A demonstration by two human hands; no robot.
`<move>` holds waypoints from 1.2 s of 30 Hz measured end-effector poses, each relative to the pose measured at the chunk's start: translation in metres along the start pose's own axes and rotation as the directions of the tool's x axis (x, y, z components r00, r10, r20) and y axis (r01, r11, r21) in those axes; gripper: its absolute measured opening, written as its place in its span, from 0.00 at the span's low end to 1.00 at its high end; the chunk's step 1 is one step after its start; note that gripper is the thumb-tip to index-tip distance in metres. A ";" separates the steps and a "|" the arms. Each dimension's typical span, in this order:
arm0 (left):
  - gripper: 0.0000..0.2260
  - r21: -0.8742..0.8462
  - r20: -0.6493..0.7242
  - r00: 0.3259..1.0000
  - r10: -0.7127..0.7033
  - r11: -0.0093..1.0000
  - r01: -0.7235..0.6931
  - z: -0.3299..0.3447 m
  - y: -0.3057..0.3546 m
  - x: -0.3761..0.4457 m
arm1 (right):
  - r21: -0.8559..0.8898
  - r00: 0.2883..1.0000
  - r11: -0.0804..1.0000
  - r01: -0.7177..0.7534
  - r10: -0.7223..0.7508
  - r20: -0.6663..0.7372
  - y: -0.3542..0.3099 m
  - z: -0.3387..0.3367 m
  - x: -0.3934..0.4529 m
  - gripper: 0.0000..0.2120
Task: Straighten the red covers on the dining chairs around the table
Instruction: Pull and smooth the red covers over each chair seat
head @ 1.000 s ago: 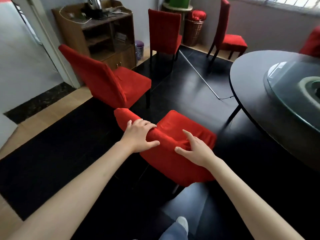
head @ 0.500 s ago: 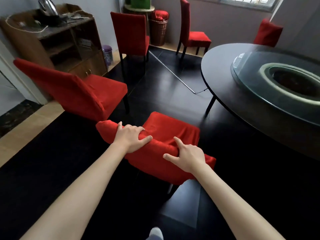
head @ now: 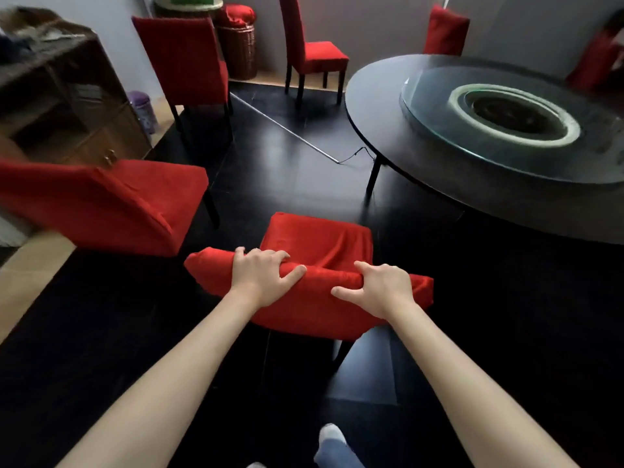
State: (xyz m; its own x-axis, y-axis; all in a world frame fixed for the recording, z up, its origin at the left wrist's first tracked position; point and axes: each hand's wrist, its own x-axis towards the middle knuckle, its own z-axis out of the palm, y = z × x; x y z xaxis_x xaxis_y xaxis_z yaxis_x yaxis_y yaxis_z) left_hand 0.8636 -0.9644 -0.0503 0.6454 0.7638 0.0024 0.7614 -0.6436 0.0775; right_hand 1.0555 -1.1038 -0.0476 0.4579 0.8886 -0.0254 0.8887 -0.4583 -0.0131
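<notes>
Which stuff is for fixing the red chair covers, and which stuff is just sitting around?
For the job: left hand and right hand, both gripping the nearest chair's red cover; the other red chairs; the round table.

Just sitting around: wooden cabinet, wicker basket, purple bin.

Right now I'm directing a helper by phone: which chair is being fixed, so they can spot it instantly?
Start at the round black table with the glass turntable. The chair being fixed stands just off its near edge, seat toward the table. Unlike the other red chairs, both hands grip its backrest top: left hand, right hand.
</notes>
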 end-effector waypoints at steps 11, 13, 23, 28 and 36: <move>0.29 -0.004 0.029 0.986 0.167 0.986 -0.167 0.004 -0.032 -0.020 | 0.024 0.989 0.989 -0.144 0.144 -0.017 -0.041 0.005 -0.054 0.38; 0.29 -0.006 0.051 0.983 0.178 0.984 -0.178 0.002 -0.037 -0.019 | 0.038 0.986 0.986 -0.161 0.162 -0.024 -0.049 0.005 -0.060 0.38; 0.28 0.029 0.031 0.962 0.270 0.962 -0.271 0.004 -0.057 -0.035 | 0.028 0.969 0.969 -0.247 0.247 0.028 -0.083 0.006 -0.096 0.37; 0.30 0.032 0.025 0.938 0.347 0.937 -0.347 0.002 -0.072 -0.033 | 0.022 0.945 0.944 -0.328 0.328 0.011 -0.108 0.003 -0.110 0.37; 0.30 -0.006 0.043 0.859 0.510 0.860 -0.510 0.001 -0.105 -0.032 | 0.044 0.889 0.888 -0.458 0.458 0.007 -0.157 0.004 -0.136 0.40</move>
State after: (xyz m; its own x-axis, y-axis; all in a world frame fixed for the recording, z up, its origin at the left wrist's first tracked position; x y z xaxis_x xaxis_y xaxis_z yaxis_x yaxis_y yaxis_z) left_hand 0.7631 -0.9219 -0.0597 0.9455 0.3257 -0.0010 0.3249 -0.9430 0.0719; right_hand 0.8536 -1.1533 -0.0459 0.8137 0.5802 -0.0359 0.5788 -0.8143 -0.0436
